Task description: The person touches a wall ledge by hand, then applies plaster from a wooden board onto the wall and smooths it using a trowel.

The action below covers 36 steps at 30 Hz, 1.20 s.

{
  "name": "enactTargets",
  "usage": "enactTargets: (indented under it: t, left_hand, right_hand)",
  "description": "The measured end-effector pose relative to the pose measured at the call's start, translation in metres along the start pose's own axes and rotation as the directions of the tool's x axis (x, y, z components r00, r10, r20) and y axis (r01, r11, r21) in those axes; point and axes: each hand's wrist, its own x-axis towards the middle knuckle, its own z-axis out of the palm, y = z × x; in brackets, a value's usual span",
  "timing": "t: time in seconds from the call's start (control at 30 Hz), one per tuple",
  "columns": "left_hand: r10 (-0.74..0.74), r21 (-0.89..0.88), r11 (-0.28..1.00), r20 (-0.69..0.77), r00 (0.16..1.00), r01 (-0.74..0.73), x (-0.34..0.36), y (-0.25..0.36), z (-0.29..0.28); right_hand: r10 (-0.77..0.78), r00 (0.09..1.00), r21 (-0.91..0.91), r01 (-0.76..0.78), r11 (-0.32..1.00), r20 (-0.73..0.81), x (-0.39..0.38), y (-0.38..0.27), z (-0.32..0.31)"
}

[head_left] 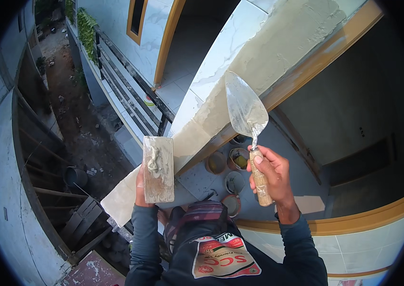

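wood-handled trowel (249, 112) is clasped in the closed right hand (276, 174), before a grey mortar strip (273, 57); left hand (140, 188), its grip mostly hidden, holds a mortar-dabbed board (164, 183) lower left.

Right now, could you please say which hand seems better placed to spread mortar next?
Probably the right hand: it grips the trowel, blade toward the coated strip, while the left hand holds the board bearing mortar.

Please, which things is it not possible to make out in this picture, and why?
All in the head view:
Left hand: fingers, hidden behind the board.
Wooden frame: far end, cut off by the upper edge.
Upper doorway: inside, too dark.
Alley bucket: contents, too small and dark.
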Motion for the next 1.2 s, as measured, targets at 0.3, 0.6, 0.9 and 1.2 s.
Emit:
enactTargets:
  t: [0.3, 0.6, 0.9, 1.2]
  left_hand:
    - [0.011, -0.057, 0.998, 0.086, 0.996, -0.006, 0.000, -0.001, -0.006]
    - [0.038, -0.017, 0.999, -0.037, 0.999, -0.039, 0.000, -0.002, 0.003]
    - [0.015, -0.017, 1.000, 0.022, 1.000, -0.015, 0.000, 0.000, -0.005]
    - [0.011, -0.055, 0.998, 0.036, 0.999, -0.009, -0.004, 0.000, -0.020]
  right_hand:
    - [0.146, 0.979, 0.316, -0.186, 0.931, 0.145, 0.034, 0.012, 0.010]
    - [0.096, 0.989, 0.044, -0.101, 0.994, 0.110, 0.012, 0.050, 0.002]
    - [0.177, 0.984, -0.095, -0.174, 0.980, 0.026, 0.025, 0.053, -0.027]
    - [-0.309, 0.937, -0.435, 0.212, 0.875, -0.165, 0.011, -0.020, -0.038]
